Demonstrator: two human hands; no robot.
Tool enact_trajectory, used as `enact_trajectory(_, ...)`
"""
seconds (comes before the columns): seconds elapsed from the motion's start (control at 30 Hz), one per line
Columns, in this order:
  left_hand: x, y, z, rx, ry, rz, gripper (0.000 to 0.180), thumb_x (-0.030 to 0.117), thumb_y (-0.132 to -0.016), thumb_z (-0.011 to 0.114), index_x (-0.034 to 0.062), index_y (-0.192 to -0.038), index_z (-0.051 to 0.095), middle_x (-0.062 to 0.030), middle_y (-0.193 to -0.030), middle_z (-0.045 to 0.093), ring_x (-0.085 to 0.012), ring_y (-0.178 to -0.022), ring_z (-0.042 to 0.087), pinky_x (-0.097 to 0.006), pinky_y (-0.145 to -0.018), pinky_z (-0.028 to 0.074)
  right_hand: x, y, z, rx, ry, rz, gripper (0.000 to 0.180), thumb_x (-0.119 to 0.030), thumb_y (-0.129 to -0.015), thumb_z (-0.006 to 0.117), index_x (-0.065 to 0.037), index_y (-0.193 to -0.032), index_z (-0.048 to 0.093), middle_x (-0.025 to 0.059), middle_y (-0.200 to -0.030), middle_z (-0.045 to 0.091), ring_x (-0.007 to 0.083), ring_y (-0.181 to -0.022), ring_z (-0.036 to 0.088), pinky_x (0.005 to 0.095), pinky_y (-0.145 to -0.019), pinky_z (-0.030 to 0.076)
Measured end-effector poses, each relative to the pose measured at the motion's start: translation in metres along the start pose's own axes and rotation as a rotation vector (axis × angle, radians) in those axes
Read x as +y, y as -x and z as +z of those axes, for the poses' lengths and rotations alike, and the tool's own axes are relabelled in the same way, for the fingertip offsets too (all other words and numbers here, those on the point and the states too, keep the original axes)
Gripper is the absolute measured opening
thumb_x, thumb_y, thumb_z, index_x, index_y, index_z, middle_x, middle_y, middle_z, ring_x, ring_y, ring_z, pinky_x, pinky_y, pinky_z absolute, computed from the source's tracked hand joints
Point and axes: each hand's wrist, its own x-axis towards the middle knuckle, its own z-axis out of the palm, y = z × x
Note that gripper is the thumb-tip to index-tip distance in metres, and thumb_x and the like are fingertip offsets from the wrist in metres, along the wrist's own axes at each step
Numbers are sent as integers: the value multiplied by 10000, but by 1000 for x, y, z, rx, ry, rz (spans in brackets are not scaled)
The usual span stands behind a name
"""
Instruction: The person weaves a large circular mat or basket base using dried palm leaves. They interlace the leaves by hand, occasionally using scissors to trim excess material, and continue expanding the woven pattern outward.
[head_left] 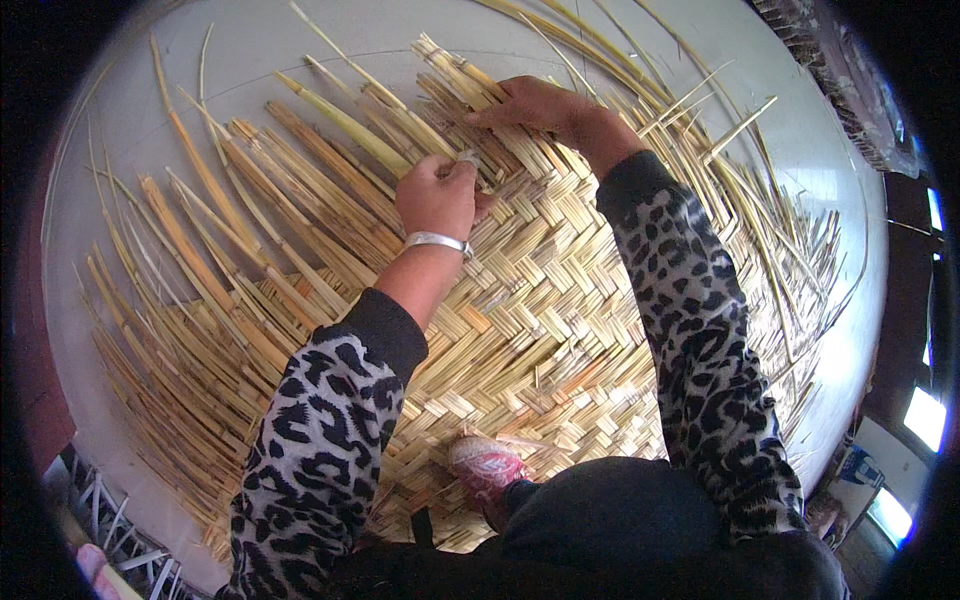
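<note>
Under both hands [437,197] [540,105], coarse herringbone matting [545,320]

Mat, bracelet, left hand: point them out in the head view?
Mat [545,315]: head view, on the woven middle.
Bracelet [437,240]: head view, on the band, upper side of the wrist.
Left hand [436,200]: head view, on the back of the hand.

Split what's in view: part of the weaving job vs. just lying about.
In the job:
- woven mat
- unwoven strips fanning out at its left
- left hand, fingers curled among strips
- right hand, on strips at the far edge

Apparently just lying about:
- dark bundle, upper right
- white slats, lower left
- pink item beside them, kind unclear
</note>
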Motion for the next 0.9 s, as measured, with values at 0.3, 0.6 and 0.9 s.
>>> enact_trajectory(0.3, -28, -17, -1, -54, -479, 351, 160, 89, -859, 631, -36, -957, 650, -112, -767, 678, -216, -697, 690, -304, -555, 538, -26, 44, -2, 1, -10, -141, 463, -310, -824, 744, 19, -1128, 625, 88, -957, 691, 138, -826, 619, 307, -809, 512)
enact_trajectory(0.6, -19, -24, -11, -248, -729, 457, 193, 106, -802, 682, 19, -974, 692, -156, -884, 705, -242, -806, 688, -339, -751, 519, -28, 39, 5, 44, 222, -168, 475, -284, -824, 723, 3, -1181, 597, 127, -1010, 691, 182, -920, 630, 344, -885, 488)
enact_trajectory(0.9, -17, -26, -6, -215, -826, 431, 157, 84, -795, 677, 17, -937, 680, -145, -883, 703, -255, -808, 682, -344, -756, 517, -26, 41, 10, 111, 177, -203, 477, -293, -778, 711, -8, -1146, 603, 192, -990, 685, 300, -930, 658, 391, -868, 493)
